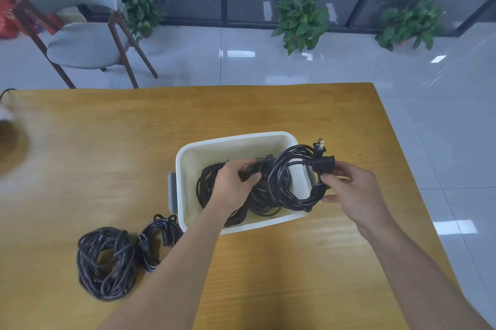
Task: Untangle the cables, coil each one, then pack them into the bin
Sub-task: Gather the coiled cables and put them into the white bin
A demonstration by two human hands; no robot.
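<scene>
A white bin [233,141] stands on the wooden table, with black coiled cable [257,203] lying inside it. My left hand [232,184] reaches into the bin and grips black cable there. My right hand [351,190] pinches a coiled black power cable [284,176] at its right side, holding it over the bin's right rim; its plug [320,146] sticks up at the top. Left of the bin on the table lie a braided dark cable coil [104,262] and a smaller black coiled cable [158,238], touching each other.
The table [107,141] ends just right of the bin and a little beyond it. A grey chair [80,42] stands on the tiled floor past the far left edge. Potted plants [300,21] line a glass wall behind.
</scene>
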